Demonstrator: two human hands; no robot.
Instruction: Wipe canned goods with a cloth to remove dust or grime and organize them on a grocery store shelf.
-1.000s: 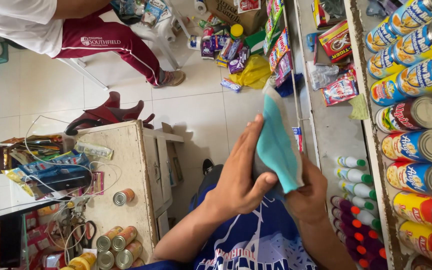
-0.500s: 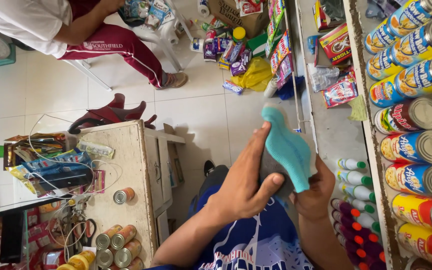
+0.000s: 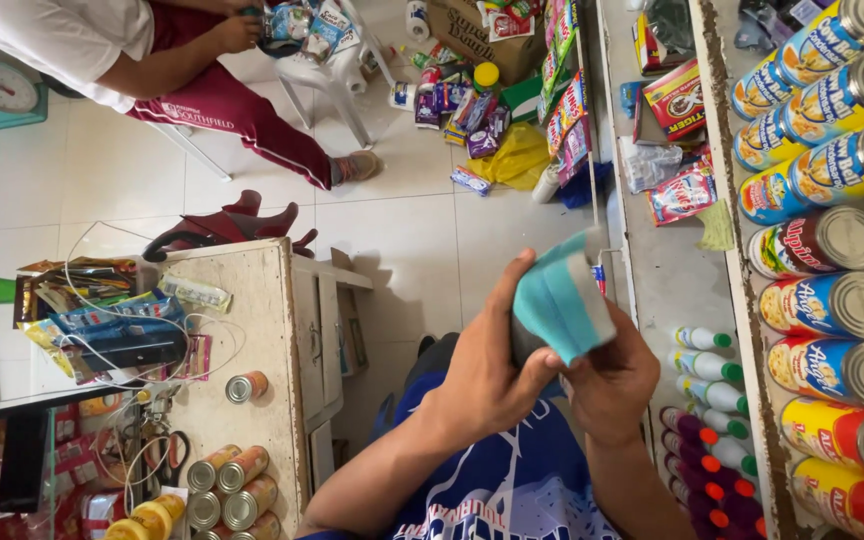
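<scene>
A wooden table (image 3: 252,330) stands at the left with cans (image 3: 227,490) and a wire tangle on it. Over the person's lap, the left hand (image 3: 487,375) clamps its fingers on a teal cloth (image 3: 557,300). The right hand (image 3: 612,385) pinches the cloth's lower edge just beside it. Shelved cans (image 3: 832,300) line the right.
</scene>
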